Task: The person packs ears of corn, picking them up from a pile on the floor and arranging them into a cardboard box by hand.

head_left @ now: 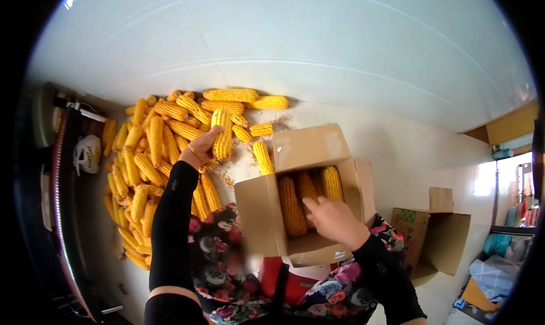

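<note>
My left hand [202,146] is closed around a yellow ear of corn [222,135], held upright at the right side of a large corn pile [150,155]. Inside an open cardboard box [311,142] in front of me, several ears lie side by side. My right hand [335,220] reaches in over the box's right side, its fingers closed on the lower part of the middle ear [307,188]. An orange ear [292,209] lies to its left and a brighter yellow ear [332,183] to its right. My right palm and some fingertips are hidden.
Loose kernels [227,179] and a short broken ear [261,130] lie on the floor between pile and box. A second open cardboard box [414,234] stands at the right. A white plastic bag [87,153] is at the far left. A pale wall [272,36] runs behind.
</note>
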### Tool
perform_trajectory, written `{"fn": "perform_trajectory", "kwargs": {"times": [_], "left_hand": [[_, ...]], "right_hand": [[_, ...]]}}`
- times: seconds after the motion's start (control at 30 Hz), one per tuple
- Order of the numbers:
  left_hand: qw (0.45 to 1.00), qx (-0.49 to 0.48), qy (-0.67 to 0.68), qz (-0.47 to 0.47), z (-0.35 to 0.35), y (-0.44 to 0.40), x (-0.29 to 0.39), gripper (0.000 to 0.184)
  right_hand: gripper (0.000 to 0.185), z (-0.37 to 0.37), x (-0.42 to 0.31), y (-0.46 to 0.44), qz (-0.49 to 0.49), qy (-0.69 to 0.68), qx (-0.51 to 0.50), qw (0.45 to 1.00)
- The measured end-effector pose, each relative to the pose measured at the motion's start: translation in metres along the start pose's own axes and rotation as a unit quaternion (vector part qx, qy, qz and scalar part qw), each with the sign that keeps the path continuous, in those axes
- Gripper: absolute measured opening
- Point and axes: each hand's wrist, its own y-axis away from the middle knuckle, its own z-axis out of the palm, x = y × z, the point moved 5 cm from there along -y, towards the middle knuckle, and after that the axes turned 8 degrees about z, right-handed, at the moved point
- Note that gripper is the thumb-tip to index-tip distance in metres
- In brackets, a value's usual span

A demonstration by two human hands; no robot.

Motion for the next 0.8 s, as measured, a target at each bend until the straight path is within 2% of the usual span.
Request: {"fn": "perform_trajectory", "kwargs": {"times": [0.03, 0.1, 0.13, 0.17, 0.2, 0.23, 0.27, 0.3, 0.33, 0.37, 0.43, 0.47, 0.5, 0.57, 0.6, 0.67, 0.7, 0.77, 0.8], "left_hand": [[0.998, -0.012, -0.047, 0.039, 0.021, 0.033, 0.023, 0.038], [0.984, -0.089, -0.1, 0.121, 0.057, 0.085, 0.042, 0.041], [0.966, -0.082, -0.124, 0.21, 0.08, 0.115, 0.045, 0.041], [0.954, -0.104, -0.101, 0.262, 0.097, 0.132, 0.032, 0.044], [0.945, -0.068, -0.19, 0.258, 0.121, 0.168, 0.03, 0.047], [0.918, -0.064, -0.23, 0.317, 0.141, 0.186, 0.015, 0.056], [0.882, -0.03, -0.329, 0.337, 0.159, 0.2, 0.0, 0.064], [0.836, -0.062, -0.355, 0.413, 0.179, 0.205, -0.019, 0.07], [0.875, -0.093, -0.328, 0.343, 0.197, 0.209, -0.04, 0.075], [0.852, -0.092, -0.388, 0.339, 0.211, 0.21, -0.049, 0.077], [0.782, -0.171, -0.554, 0.227, 0.229, 0.208, -0.055, 0.078], [0.738, -0.215, -0.61, 0.192, 0.232, 0.207, -0.052, 0.078], [0.701, -0.217, -0.639, 0.229, 0.226, 0.192, -0.062, 0.076], [0.689, -0.144, -0.682, 0.2, 0.218, 0.189, -0.049, 0.072], [0.688, -0.146, -0.682, 0.202, 0.218, 0.185, -0.05, 0.072], [0.642, -0.036, -0.717, 0.268, 0.216, 0.181, -0.039, 0.051], [0.642, -0.036, -0.718, 0.268, 0.215, 0.178, -0.04, 0.051], [0.665, -0.074, -0.701, 0.248, 0.217, 0.178, -0.041, 0.047], [0.666, -0.073, -0.7, 0.248, 0.215, 0.177, -0.043, 0.047]], "right_hand": [[0.035, 0.0, -0.002, -0.003, -0.006, -0.005, 0.013, 1.0], [0.037, -0.013, -0.004, -0.004, -0.032, -0.147, 0.125, 0.981], [0.043, -0.014, -0.005, -0.007, -0.017, -0.259, 0.076, 0.963], [0.052, -0.014, -0.007, -0.007, 0.027, -0.393, -0.031, 0.919], [0.055, -0.018, -0.014, -0.002, 0.05, -0.52, -0.085, 0.849], [0.059, -0.02, -0.022, 0.004, 0.069, -0.631, -0.138, 0.761], [0.061, -0.023, -0.028, 0.007, 0.048, -0.686, -0.136, 0.713], [0.062, -0.025, -0.032, 0.011, 0.027, -0.736, -0.133, 0.663], [0.054, -0.003, -0.02, 0.001, -0.009, -0.754, -0.104, 0.648], [0.039, 0.003, -0.01, 0.004, 0.048, -0.763, -0.067, 0.641], [0.023, 0.018, 0.006, 0.012, 0.159, -0.789, -0.071, 0.59], [0.016, 0.031, 0.021, 0.015, 0.21, -0.778, -0.036, 0.591], [0.016, 0.042, 0.035, 0.018, 0.241, -0.763, -0.013, 0.6], [0.02, 0.049, 0.051, 0.021, 0.29, -0.723, 0.005, 0.627], [0.02, 0.053, 0.055, 0.019, 0.289, -0.724, 0.007, 0.626], [0.023, 0.055, 0.061, 0.018, 0.323, -0.696, 0.026, 0.641], [0.023, 0.057, 0.061, 0.016, 0.323, -0.696, 0.026, 0.64], [0.027, 0.054, 0.058, 0.008, 0.305, -0.634, 0.057, 0.709], [0.032, 0.064, 0.064, 0.004, 0.365, -0.537, 0.07, 0.758]]}}
